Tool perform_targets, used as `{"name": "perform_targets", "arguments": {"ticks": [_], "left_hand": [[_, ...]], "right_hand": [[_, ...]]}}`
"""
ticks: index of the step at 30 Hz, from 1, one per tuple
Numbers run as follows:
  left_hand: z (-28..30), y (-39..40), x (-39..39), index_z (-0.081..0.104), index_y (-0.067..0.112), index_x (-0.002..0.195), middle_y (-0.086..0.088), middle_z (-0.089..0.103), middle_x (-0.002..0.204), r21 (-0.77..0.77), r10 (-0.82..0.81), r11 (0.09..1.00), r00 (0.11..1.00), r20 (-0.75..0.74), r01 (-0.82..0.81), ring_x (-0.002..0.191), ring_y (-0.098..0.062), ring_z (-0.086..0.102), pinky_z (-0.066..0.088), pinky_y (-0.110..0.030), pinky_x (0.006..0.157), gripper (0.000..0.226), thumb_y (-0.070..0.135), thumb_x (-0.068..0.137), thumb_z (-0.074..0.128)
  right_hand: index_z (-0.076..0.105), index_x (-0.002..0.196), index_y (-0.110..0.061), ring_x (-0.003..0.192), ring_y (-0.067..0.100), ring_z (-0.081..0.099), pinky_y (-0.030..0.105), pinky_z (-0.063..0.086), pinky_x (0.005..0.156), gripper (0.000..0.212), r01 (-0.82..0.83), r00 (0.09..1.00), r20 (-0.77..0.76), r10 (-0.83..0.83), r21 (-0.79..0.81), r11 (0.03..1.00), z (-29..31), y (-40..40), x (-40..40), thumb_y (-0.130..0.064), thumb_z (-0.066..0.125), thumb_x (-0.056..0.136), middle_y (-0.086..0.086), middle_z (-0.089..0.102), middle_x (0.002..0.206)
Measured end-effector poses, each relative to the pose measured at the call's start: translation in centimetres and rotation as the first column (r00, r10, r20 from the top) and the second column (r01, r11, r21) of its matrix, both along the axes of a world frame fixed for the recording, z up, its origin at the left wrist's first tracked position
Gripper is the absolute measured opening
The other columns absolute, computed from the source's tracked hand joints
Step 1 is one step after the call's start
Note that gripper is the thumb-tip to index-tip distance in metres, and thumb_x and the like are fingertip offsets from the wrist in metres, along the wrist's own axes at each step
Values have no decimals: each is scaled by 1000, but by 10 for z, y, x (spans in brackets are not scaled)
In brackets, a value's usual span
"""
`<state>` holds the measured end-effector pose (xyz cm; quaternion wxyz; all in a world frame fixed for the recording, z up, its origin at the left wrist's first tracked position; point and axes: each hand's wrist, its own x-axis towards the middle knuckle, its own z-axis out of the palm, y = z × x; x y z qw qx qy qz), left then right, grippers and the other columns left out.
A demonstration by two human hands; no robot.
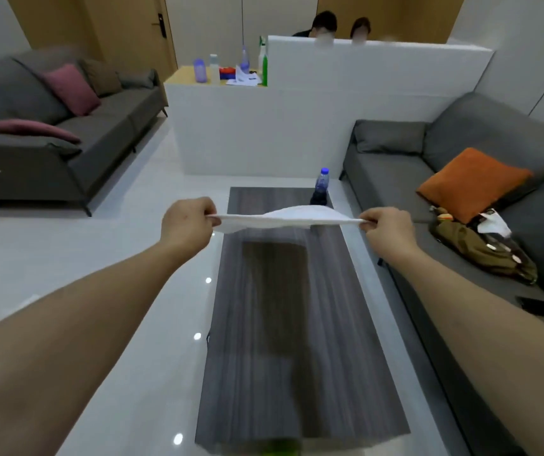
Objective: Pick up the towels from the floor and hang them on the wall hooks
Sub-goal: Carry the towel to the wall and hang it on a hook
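A white towel (285, 218) is stretched flat and level between my two hands, above the far half of a dark wood-grain coffee table (293, 324). My left hand (187, 222) pinches its left corner and my right hand (387, 229) pinches its right corner. Both arms reach straight out in front of me. The towel's middle bulges up slightly. No wall hooks are in view.
A blue-capped bottle (321, 187) stands at the table's far end, just behind the towel. Grey sofas stand left (66, 126) and right (461, 166), the right one holding an orange cushion (472, 182) and an olive bag (481, 251). A white partition (296, 126) with bottles stands ahead; two people sit behind it.
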<state>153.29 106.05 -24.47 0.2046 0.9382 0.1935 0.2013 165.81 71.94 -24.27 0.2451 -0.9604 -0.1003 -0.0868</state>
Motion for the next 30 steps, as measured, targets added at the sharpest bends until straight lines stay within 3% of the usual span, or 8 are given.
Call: {"name": "perform_targets", "arguments": {"ticks": [4, 8, 11, 15, 19, 22, 27, 30], "left_hand": [[-84, -26, -74, 68, 25, 83, 6, 60, 71, -73, -12, 997, 984, -175, 0, 67, -14, 54, 33, -24, 52, 7, 27, 90, 67], [-154, -40, -133, 68, 24, 83, 5, 62, 74, -100, -77, 994, 907, -414, 39, 70, -15, 56, 43, -27, 59, 7, 29, 88, 67], [-185, -41, -153, 66, 26, 84, 6, 62, 78, -99, -130, 991, 830, -542, 91, 72, -13, 56, 43, -26, 59, 9, 33, 88, 66], [-198, -32, -147, 63, 27, 81, 6, 61, 80, -88, -121, 993, 791, -599, 84, 72, -14, 56, 40, -26, 57, 10, 33, 88, 66], [-192, -14, -117, 62, 27, 81, 3, 64, 86, -90, -102, 994, 776, -623, 59, 79, -18, 58, 39, -27, 62, 9, 31, 87, 67], [-173, 6, -72, 64, 26, 82, 1, 64, 87, -58, -80, 997, 805, -588, 57, 82, -21, 58, 40, -28, 65, 7, 30, 88, 66], [-106, 50, 45, 64, 25, 86, -1, 65, 92, 43, -16, 998, 865, -501, 43, 84, -23, 58, 43, -30, 67, 9, 31, 91, 61], [-37, 79, 128, 65, 24, 91, -4, 64, 96, 119, 24, 993, 919, -394, 25, 88, -26, 58, 43, -32, 69, 10, 33, 92, 59]], "right_hand": [[76, 104, -23, 86, 27, 65, 35, 53, 74, 25, -28, 985, -173, 16, -66, 997, -72, -23, -78, -13, 58, 91, 5, 73, 97], [76, 106, -22, 89, 25, 66, 29, 49, 72, 21, -133, 905, -424, 34, -206, 970, -138, -45, -135, -17, 60, 92, 5, 74, 96], [77, 102, -19, 80, 17, 64, 29, 49, 68, 17, -225, 819, -573, 38, -259, 939, -169, -52, -153, -19, 63, 92, 0, 71, 85], [77, 93, -16, 74, 13, 63, 25, 50, 65, 12, -271, 756, -654, 41, -254, 929, -189, -45, -145, -15, 65, 89, -2, 67, 77], [76, 91, -13, 81, 19, 66, 38, 58, 79, 13, -329, 718, -694, 57, -267, 906, -188, -26, -108, -13, 64, 86, 4, 71, 85], [76, 86, -12, 80, 22, 67, 39, 59, 77, 15, -331, 734, -675, 75, -259, 907, -175, -4, -60, -11, 61, 84, 6, 71, 82], [72, 76, -18, 80, 27, 66, 31, 52, 66, 16, -281, 823, -554, 126, -204, 938, -118, 48, 59, -10, 59, 82, 6, 69, 78], [76, 89, -19, 88, 31, 65, 29, 47, 71, 17, -234, 912, -378, 157, -167, 958, -53, 80, 142, -14, 60, 86, 10, 72, 90]]}}
